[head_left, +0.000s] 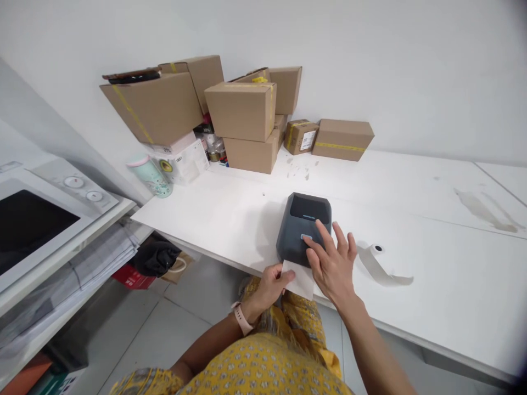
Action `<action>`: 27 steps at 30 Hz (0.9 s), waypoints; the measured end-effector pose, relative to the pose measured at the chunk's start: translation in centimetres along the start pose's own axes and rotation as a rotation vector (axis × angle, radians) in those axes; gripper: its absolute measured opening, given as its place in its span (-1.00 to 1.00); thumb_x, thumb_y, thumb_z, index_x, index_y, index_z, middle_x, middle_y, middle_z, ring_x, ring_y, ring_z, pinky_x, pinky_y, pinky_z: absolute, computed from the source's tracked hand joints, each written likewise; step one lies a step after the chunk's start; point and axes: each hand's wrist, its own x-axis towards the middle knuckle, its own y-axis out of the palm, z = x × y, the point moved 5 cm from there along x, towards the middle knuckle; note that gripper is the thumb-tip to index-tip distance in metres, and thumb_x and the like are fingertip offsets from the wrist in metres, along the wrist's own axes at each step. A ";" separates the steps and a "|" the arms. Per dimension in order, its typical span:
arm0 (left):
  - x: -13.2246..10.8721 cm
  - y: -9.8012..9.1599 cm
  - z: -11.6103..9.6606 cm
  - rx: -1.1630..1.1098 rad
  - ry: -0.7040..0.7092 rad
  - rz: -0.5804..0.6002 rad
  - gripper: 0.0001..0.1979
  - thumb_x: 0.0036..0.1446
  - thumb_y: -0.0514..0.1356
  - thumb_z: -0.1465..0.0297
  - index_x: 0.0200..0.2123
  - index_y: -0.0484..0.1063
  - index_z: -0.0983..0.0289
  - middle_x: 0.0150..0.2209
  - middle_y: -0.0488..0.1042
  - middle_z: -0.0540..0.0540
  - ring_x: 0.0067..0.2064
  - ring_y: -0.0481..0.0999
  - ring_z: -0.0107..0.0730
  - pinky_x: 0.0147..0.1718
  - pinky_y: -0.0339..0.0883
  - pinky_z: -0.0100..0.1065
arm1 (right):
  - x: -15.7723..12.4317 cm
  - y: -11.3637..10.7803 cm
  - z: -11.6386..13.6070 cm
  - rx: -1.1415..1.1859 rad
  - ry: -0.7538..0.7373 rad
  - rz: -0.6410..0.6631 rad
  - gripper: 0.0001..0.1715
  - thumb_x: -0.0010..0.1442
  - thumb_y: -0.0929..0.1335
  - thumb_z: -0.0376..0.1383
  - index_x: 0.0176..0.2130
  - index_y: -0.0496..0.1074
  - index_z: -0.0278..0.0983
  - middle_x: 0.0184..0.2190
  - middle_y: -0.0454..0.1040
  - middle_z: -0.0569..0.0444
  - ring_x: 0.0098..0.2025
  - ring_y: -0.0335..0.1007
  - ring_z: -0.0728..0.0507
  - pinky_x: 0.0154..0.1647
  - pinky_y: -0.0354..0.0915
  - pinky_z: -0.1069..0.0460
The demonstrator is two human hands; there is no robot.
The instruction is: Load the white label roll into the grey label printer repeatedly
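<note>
My left hand (269,285) pinches white paper (303,281) below the dark printer (291,233); my right hand (332,263), splayed, touches its button (307,236).

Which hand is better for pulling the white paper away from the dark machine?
The left hand, I'd say: it holds the white paper, thumb on top, close to the dark machine. The right hand holds no paper; one of its fingers is at the pale button.
</note>
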 end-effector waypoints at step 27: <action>2.2 -1.0 -4.4 0.181 0.382 -0.142 -0.34 0.38 -0.12 0.02 0.43 -0.08 0.13 0.48 -0.17 0.03 0.48 -0.17 -0.25 0.45 -0.24 -0.17 | -8.0 3.9 -2.4 0.765 0.783 -0.007 -0.20 0.36 0.06 0.14 0.44 -0.10 -0.09 0.48 -0.12 0.09 0.49 -0.24 -0.24 0.47 -0.23 -0.31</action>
